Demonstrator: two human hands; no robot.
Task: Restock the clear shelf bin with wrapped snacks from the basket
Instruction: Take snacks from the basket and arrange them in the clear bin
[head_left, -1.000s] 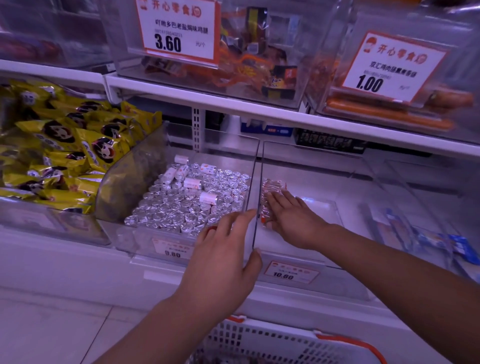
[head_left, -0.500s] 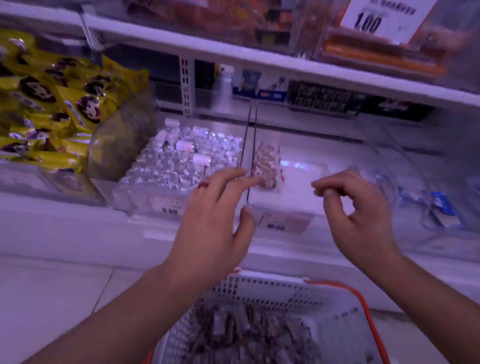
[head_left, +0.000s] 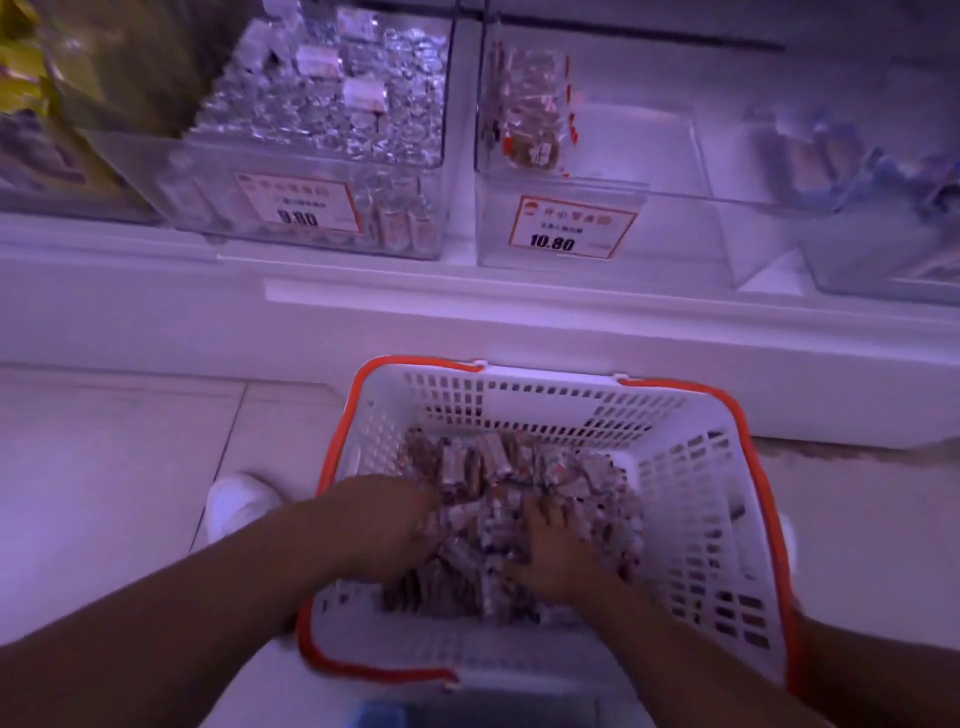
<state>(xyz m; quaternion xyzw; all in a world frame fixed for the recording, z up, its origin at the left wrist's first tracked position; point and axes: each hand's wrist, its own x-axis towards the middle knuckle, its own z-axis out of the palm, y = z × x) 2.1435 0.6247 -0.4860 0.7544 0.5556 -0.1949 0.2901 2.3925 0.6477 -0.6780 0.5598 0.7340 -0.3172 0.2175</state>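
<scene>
I am standing over the white basket (head_left: 691, 499) with its orange rim, which is sitting on the pale floor tiles (head_left: 114, 457) just in front of the white shelf base (head_left: 519, 322). Beyond the basket, on the shelf, the clear shelf bin (head_left: 613, 171) is wearing a tag (head_left: 571, 228) reading "10.80" under red characters too blurred for me to read. It is holding only a thin column of wrapped snacks (head_left: 530, 109) along its left wall. Left of that bin, a second clear bin (head_left: 311, 150) is brimming with silver foil pieces (head_left: 322, 98), and its tag (head_left: 298, 202) is showing what looks like "9.80". Farther left, yellow packets (head_left: 21, 67) are poking into view; to the right of the shelf bin, blue-and-white packets (head_left: 872, 171) are lying in another clear container.

Inside the basket, a heap of wrapped snacks (head_left: 498, 483) is filling the floor, and both my hands are lying right on it. My left hand (head_left: 400, 525) is resting on the heap's left side, its fingertips buried among the wrappers, so I cannot tell whether it is gripping anything. My right hand (head_left: 550, 545) is pressing down on the middle of the heap with fingers spread and slightly curled over the wrappers. A white shoe (head_left: 236, 504) is showing just left of the basket.
</scene>
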